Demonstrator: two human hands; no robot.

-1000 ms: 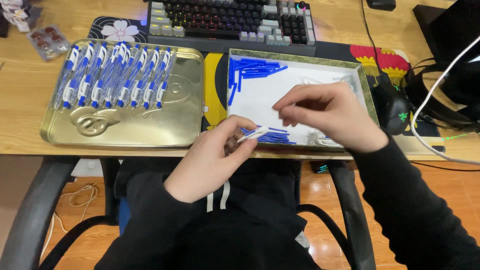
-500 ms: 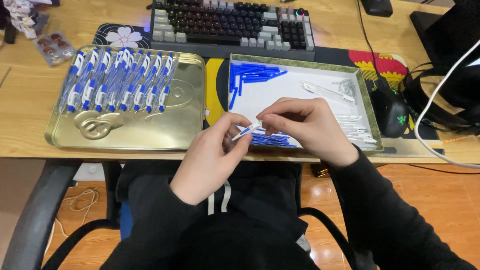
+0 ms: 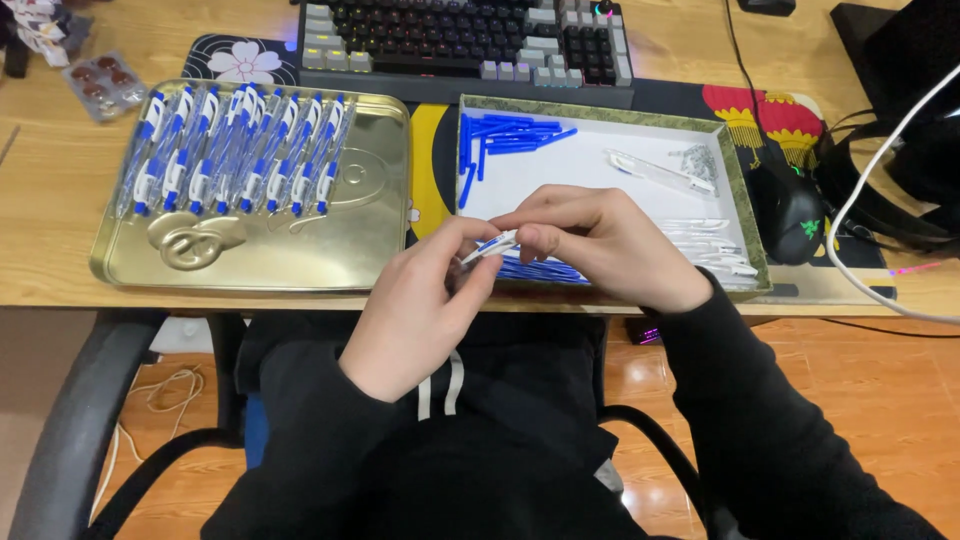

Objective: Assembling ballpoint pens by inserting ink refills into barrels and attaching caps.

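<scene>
Over the desk edge: both hands meeting
Left hand point(image 3: 420, 300): fingers pinched on white pen part point(image 3: 492, 247)
Right hand point(image 3: 600, 240): fingertips closed on same part; above white box point(image 3: 600, 170)
Gold tray point(image 3: 300, 240): finished pens point(image 3: 230, 150) in rows

Two hands, the left hand point(image 3: 415, 300) and the right hand point(image 3: 600, 240), share one pen part point(image 3: 492, 248). Two trays sit on the desk: one gold tin tray point(image 3: 250, 250) and one white-lined box point(image 3: 600, 170). One keyboard point(image 3: 470, 40) and one mouse point(image 3: 795, 212) lie nearby. Roughly fifteen assembled pens point(image 3: 235, 150) lie in the gold tin tray; the exact number is hard to tell.
</scene>
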